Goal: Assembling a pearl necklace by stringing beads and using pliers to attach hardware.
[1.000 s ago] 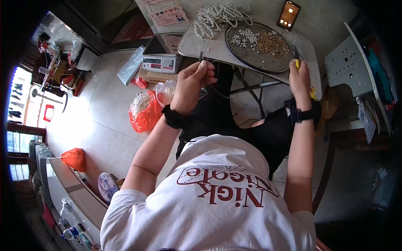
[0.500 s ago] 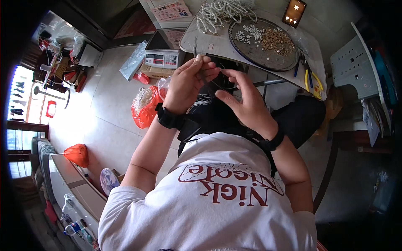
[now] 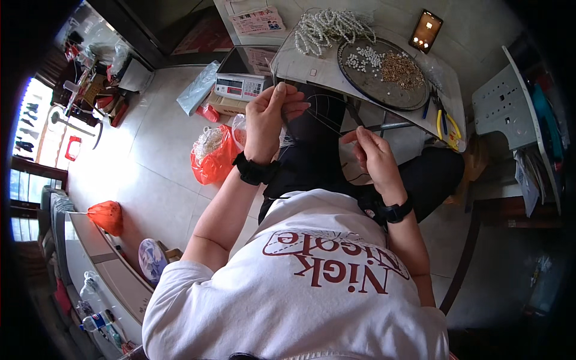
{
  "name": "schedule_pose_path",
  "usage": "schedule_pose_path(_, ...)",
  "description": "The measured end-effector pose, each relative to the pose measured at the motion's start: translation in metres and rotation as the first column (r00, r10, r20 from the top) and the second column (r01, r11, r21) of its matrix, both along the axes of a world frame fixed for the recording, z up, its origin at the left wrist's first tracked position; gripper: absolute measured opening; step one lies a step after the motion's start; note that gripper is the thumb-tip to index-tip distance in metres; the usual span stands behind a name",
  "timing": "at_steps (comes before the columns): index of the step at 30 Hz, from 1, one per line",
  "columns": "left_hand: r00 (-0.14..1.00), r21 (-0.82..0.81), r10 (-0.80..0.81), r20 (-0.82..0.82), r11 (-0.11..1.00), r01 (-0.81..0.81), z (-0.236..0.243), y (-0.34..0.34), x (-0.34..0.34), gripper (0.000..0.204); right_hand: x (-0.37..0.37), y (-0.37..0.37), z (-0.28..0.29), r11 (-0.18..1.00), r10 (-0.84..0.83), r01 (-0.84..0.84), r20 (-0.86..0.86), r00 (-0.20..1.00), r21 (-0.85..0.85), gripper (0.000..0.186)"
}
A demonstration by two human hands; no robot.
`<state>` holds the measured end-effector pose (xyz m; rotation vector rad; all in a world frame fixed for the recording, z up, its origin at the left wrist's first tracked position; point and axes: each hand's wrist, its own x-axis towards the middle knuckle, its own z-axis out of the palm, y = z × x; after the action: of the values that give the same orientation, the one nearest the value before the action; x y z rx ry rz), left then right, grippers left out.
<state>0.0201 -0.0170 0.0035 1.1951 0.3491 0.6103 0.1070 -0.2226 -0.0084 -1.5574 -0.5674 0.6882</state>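
Note:
My left hand point(image 3: 268, 117) is closed in a pinch round a bundle of thin threads point(image 3: 274, 73), whose ends stick up past the thumb. More of the bundle hangs below the fingers, over my dark trousers. To the right and a little lower, my right hand point(image 3: 379, 161) pinches one fine pale thread point(image 3: 329, 123). That thread runs slanting across the gap between the two hands. Another loop of thread curves loosely near the left fingers. What exactly lies between the right fingertips is too small to make out.
On the table point(image 3: 324, 75) ahead lie strings of pearly beads point(image 3: 333, 30), a round tray point(image 3: 354, 77) of white and gold beads, yellow-handled pliers point(image 3: 449, 129) and a phone point(image 3: 426, 31). A digital scale point(image 3: 240, 87) and a red bag point(image 3: 213, 162) stand to the left.
My right hand has moved away from the left, down and to the right, its fingers closing into a pinch. The thread now spans the wider gap. The left hand still holds the bundle.

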Motion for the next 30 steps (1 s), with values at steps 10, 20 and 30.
schedule_pose_path(10,0.999,-0.053,0.017,0.028,0.998,-0.015,0.001,-0.013,0.000,0.031,-0.016,0.002,-0.002,0.998,-0.063,0.065,0.142,0.988,-0.008,0.032)
schedule_pose_path(20,0.998,0.021,0.043,0.054,0.999,-0.044,0.001,-0.009,-0.009,0.031,-0.023,-0.008,0.004,0.984,-0.177,0.167,0.234,0.956,0.062,0.030)
schedule_pose_path(30,0.986,0.144,0.110,0.125,0.981,-0.127,-0.001,-0.011,-0.020,0.028,-0.030,-0.011,0.012,0.973,-0.229,0.222,0.165,0.959,0.061,0.025)
